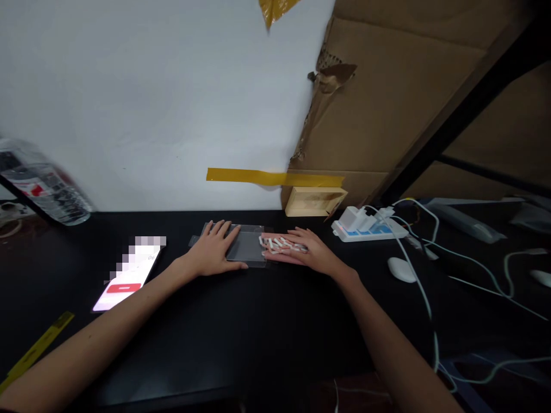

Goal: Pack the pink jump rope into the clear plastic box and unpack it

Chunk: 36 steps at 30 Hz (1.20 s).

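Clear flat plastic sleeve [246,246] lies toward the black tabletop's [241,338] far side, against the pink, white-patterned packet [275,246] at right, best steadied lightly under our spread, open left hand [210,251], though we cannot tell whether our right hand's [317,252] grip pinches the packet.

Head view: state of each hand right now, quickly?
Left hand: open, fingers spread on clear plastic.
Right hand: on pink-and-white item; grip can't be told.
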{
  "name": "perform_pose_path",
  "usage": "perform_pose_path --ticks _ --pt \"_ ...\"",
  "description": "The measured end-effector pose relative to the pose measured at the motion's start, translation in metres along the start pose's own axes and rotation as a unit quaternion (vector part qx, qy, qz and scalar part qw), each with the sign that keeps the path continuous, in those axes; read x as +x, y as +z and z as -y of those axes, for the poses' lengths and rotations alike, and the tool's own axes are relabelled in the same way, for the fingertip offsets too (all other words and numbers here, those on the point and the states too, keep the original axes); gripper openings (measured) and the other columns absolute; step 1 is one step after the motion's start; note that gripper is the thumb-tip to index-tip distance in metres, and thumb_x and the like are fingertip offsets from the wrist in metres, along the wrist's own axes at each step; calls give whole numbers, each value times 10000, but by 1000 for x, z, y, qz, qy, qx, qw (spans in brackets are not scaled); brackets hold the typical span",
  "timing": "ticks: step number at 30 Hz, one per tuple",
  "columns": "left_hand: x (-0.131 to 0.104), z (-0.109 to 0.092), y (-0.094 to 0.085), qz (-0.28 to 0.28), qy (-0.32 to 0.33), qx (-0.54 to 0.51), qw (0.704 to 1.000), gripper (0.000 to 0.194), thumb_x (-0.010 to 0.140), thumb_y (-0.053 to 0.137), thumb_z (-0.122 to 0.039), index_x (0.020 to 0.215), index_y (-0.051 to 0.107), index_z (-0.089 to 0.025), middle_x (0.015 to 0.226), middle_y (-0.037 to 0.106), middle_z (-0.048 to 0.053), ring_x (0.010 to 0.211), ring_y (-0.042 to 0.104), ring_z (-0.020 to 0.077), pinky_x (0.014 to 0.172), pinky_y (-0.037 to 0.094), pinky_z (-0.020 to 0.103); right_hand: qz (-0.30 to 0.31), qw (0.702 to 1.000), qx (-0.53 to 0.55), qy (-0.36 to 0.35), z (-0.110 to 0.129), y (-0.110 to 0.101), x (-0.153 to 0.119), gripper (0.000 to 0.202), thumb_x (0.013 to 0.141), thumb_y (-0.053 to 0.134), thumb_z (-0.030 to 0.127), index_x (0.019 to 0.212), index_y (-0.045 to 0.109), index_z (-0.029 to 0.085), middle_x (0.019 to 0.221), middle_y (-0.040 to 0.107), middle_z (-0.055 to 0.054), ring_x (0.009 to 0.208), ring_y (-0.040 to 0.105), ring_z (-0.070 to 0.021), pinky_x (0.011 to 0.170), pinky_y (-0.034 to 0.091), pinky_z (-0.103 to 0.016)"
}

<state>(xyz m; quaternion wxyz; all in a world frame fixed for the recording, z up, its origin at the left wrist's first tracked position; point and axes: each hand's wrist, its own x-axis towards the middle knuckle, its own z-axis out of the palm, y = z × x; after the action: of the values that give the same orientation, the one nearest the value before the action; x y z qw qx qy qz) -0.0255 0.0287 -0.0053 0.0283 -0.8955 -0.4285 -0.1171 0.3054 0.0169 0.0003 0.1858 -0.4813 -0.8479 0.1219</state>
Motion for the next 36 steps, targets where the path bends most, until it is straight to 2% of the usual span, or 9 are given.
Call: perform_pose_path --ticks 4,9,13,19,26,31,36 --pt "1 7 -1 -12 -4 -15 1000 1001 800 404 -883 1543 293 -223 1492 428 202 1387 346 455 1136 181 656 -18 1000 5 15 -9 -1 -1 494 957 492 581 1349 631 315 1402 610 -98 1353 490 -366 1116 356 -599" --pt "1 6 -4 -30 -6 -30 999 945 841 391 -845 1559 244 -248 1469 444 189 1345 391 445 1120 227 651 -34 999 23 8 -19 2 0 459 939 540 552 1299 673 301 1379 627 -94 1316 532 -342 1116 388 -561" --pt "0 6 -7 -29 -11 -32 999 934 859 378 -829 1558 241 -224 1460 442 201 1354 384 439 1123 241 643 -34 998 49 8 -22 0 -2 466 936 548 545 1274 695 260 1383 619 -125 1292 555 -344 1101 413 -548" --pt "-1 7 -10 -32 -3 -47 998 919 858 397 -825 1558 232 -253 1484 432 177 1365 381 427 1122 254 636 -2 994 109 -24 -18 -10 -4 409 930 587 521 1270 693 321 1435 584 -78 1290 564 -330 1105 419 -522" --pt "0 5 -14 -8 29 -40 999 967 828 455 -830 1556 230 -235 1513 403 186 1388 363 416 1142 233 631 8 991 131 -22 -11 -12 -4 388 918 616 499 1268 688 348 1419 598 -54 1299 557 -320 1111 419 -533" --pt "0 4 -16 4 23 -36 999 977 836 432 -832 1556 234 -202 1508 393 208 1396 354 410 1152 219 629 -10 985 173 -7 -11 -8 -4 365 859 690 497 1170 746 315 1433 579 -77 1318 541 -324 1117 410 -553" --pt "-1 3 -17 3 24 -21 999 965 832 423 -842 1544 274 -207 1496 407 208 1397 351 415 1148 232 619 8 978 209 -4 -6 -8 -4 334 863 696 480 1131 763 293 1469 544 -86 1343 521 -316 1134 393 -543"
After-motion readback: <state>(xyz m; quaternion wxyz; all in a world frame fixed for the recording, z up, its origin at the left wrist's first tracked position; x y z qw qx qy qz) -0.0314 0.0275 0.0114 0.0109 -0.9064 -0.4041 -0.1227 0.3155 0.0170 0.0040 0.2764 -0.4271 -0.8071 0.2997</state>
